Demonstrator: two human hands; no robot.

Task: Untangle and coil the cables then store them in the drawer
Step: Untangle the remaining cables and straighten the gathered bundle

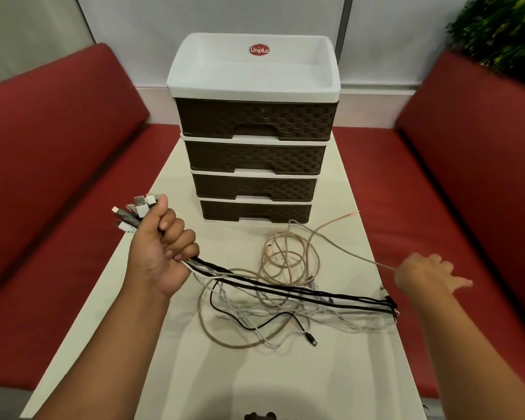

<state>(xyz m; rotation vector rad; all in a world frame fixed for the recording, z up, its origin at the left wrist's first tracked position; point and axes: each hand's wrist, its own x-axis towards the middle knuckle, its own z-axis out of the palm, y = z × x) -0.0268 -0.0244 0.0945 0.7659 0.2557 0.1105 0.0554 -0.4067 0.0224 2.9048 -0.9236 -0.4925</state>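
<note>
Cables (285,291) bunch in my left hand's (161,247) fist; my right hand (425,272) is blurred, fingers spread, touching one beige cable (346,250).

A single piece of readable text appears: the brand name "Uniplus" in white letters on a small red oval sticker (259,50). The sticker sits on the inner back wall of the white open tray that forms the top of a four-drawer plastic storage unit (255,131) with dark brown woven-pattern drawer fronts. No other words, numbers or signs are legible.
</note>
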